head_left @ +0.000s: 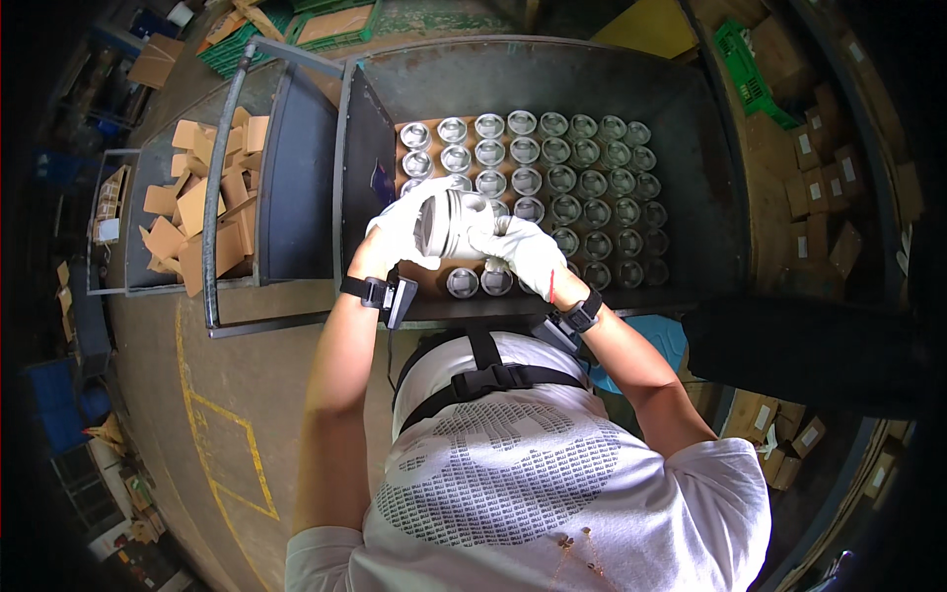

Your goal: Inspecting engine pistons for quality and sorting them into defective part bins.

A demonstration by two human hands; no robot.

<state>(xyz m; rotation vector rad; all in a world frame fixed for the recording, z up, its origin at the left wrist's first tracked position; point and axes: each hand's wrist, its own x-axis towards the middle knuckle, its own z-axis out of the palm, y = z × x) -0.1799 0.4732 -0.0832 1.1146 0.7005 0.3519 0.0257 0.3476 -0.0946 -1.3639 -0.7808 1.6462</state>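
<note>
- Dark metal bin (pixel 533 74) lies below.
- Silvery piston (pixel 456 225) is held above its near-left part.
- Left hand (pixel 400 229), gloved, grasps one end; gloved right hand (pixel 528 254) grips the other.
- Similar upright pistons (pixel 562 179) stand in rows beneath.

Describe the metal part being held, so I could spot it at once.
Look for the large dark metal bin in the upper middle, holding rows of round silvery parts. Over its near left area, the person's gloved left hand and right hand hold a pale metal part. Unlike its neighbours with round faces up, this one is lifted and tipped on its side.
</note>
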